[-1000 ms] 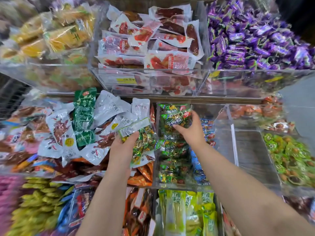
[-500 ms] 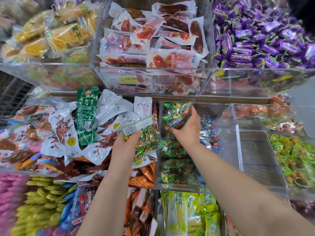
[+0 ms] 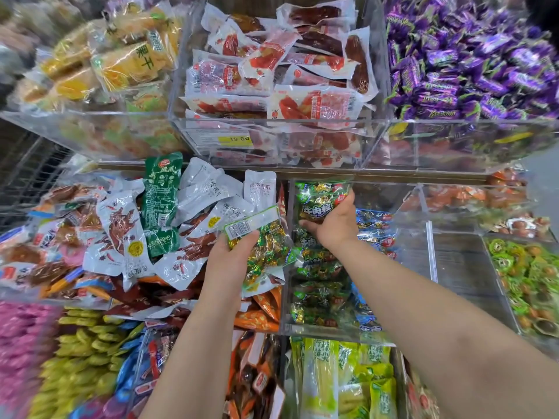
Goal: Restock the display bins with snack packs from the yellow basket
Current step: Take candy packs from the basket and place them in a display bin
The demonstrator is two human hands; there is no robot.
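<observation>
The left hand [image 3: 230,255] grips a green snack pack [image 3: 263,249], waiting at nine o'clock of the clear bin [image 3: 320,328]. The right hand [image 3: 335,225] pinches another green pack [image 3: 320,201] above that bin's far end. It might slip and land crooked on the blue packs [image 3: 375,225] at three o'clock. Farther up, more clear bins hold purple candies [image 3: 472,55]. No yellow basket shows.

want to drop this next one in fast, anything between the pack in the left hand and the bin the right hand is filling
Nothing visible blocks it. The left hand holds the green pack just left of the clear bin's open top; only the bin's left wall lies between, and the right hand is still inside placing another.
</observation>
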